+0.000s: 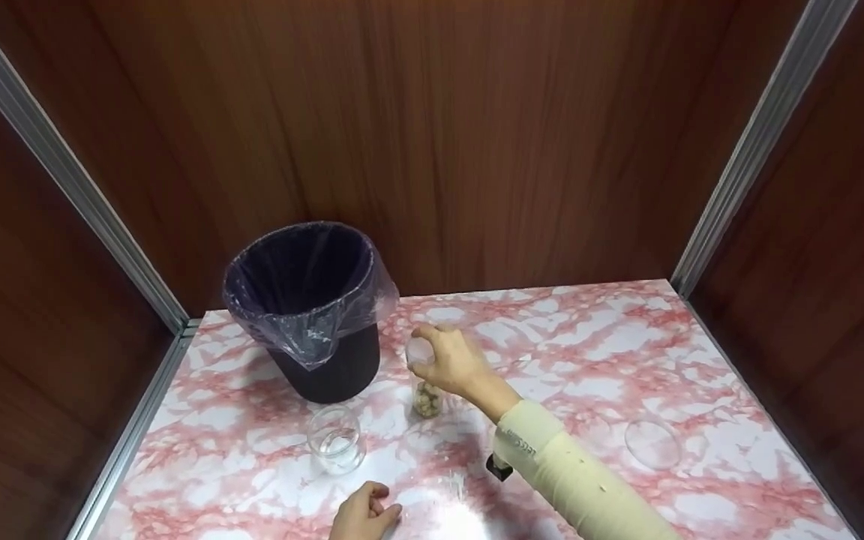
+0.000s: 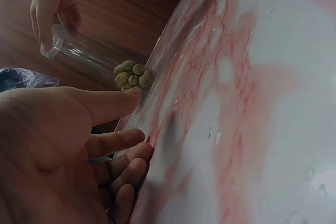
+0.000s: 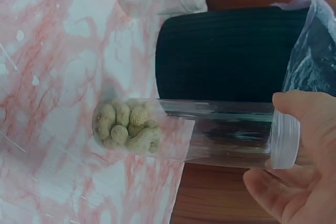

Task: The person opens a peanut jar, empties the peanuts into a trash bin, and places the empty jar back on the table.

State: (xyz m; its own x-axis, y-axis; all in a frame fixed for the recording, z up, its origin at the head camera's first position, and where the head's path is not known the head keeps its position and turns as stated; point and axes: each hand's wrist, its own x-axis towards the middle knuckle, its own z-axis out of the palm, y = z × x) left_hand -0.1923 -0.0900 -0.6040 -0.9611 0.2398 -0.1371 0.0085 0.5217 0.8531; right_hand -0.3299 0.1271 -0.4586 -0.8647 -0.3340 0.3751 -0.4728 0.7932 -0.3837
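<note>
A tall clear jar (image 3: 220, 153) with several unshelled peanuts (image 3: 128, 125) at its bottom stands upright on the marbled table. My right hand (image 1: 453, 361) reaches over it from above and grips the translucent lid (image 3: 286, 140) at its top between thumb and fingers. In the right wrist view the lid sits on the jar's mouth. My left hand (image 1: 364, 513) is near the front of the table with its fingers loosely bent, holding nothing. From the left wrist, this hand's palm and fingers (image 2: 118, 142) appear below the jar, apart from it.
Left of the peanut jar stands an open clear jar (image 1: 337, 442). Behind it is a black bin (image 1: 338, 367) with a translucent bag liner (image 1: 304, 330). A clear round lid (image 1: 653, 444) lies on the right. Wood-look walls (image 1: 477, 150) enclose the table (image 1: 589, 337).
</note>
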